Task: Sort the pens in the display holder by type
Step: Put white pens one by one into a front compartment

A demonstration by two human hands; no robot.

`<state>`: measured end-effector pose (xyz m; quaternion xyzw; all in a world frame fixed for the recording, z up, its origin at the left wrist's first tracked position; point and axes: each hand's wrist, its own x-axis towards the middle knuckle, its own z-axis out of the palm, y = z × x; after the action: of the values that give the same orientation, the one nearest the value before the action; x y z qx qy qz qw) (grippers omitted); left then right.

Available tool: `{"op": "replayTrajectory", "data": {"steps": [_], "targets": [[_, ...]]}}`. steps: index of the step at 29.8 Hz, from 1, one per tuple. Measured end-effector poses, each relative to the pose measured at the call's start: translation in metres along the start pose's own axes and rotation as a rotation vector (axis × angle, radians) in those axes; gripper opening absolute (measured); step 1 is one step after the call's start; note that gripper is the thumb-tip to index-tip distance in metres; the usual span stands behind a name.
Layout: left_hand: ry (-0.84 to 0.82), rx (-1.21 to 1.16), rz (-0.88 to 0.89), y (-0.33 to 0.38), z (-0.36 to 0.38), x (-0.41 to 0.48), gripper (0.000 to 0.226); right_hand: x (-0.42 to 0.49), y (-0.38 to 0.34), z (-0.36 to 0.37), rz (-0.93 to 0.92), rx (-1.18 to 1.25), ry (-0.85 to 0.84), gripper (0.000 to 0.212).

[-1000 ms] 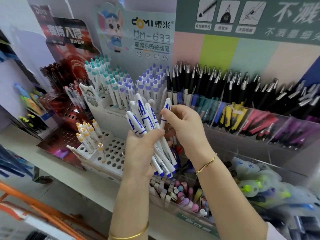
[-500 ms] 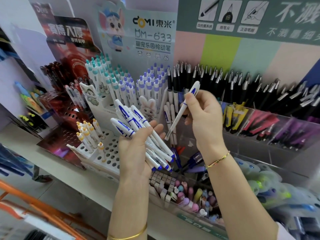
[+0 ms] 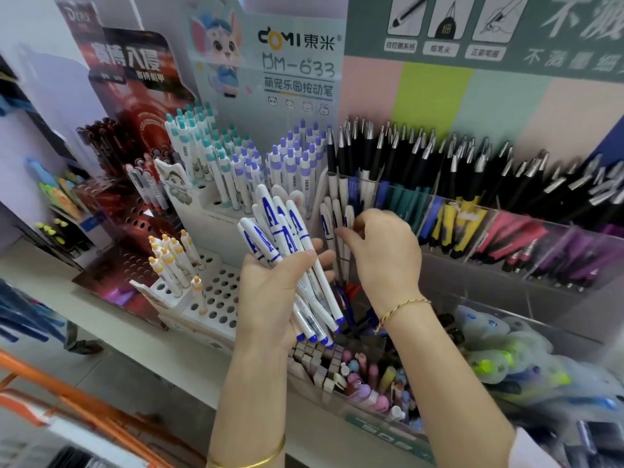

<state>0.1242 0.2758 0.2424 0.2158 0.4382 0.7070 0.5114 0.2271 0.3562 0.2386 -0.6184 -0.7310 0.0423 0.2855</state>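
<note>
My left hand grips a bunch of several white pens with blue "A" marks, tips down, in front of the displays. My right hand reaches into the left end compartment of the clear acrylic holder. Its thumb and fingers pinch one of the same white pens, which stands there beside a few others. Black pens with silver tips fill the holder's back row.
A white perforated stand holds teal-capped, purple-capped and yellow-capped pens. A red display stands on the left. Below my hands is a clear box of erasers and small pens; packaged items lie to the right.
My right hand, which had lifted one white pen up and away from the bunch, has lowered it into the clear compartment among the matching pens. My left hand stayed in place with the bunch.
</note>
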Motion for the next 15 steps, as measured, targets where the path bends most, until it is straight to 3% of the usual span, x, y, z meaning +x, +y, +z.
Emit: {"op": "replayTrajectory", "data": {"steps": [3, 6, 8, 10, 12, 15], "targets": [[-0.045, 0.03, -0.01, 0.001, 0.001, -0.001, 0.04, -0.003, -0.002, -0.003, 0.044, 0.027, 0.004, 0.026], [-0.081, 0.059, -0.034, 0.001, 0.001, -0.002, 0.038, -0.007, -0.003, -0.014, -0.022, 0.235, 0.084, 0.018], [-0.086, 0.082, -0.044, 0.0, 0.002, -0.001, 0.037, -0.007, -0.008, -0.024, -0.021, 0.458, -0.036, 0.025], [-0.093, 0.086, -0.042, -0.002, 0.003, -0.001, 0.036, -0.008, -0.013, -0.033, 0.055, 0.719, -0.276, 0.029], [-0.108, 0.073, -0.039, -0.002, 0.006, -0.001, 0.036, -0.009, -0.016, -0.036, 0.087, 0.815, -0.42, 0.026], [-0.094, 0.071, -0.056, -0.002, 0.006, 0.0, 0.035, -0.007, -0.015, -0.034, 0.118, 0.925, -0.353, 0.021]]}}
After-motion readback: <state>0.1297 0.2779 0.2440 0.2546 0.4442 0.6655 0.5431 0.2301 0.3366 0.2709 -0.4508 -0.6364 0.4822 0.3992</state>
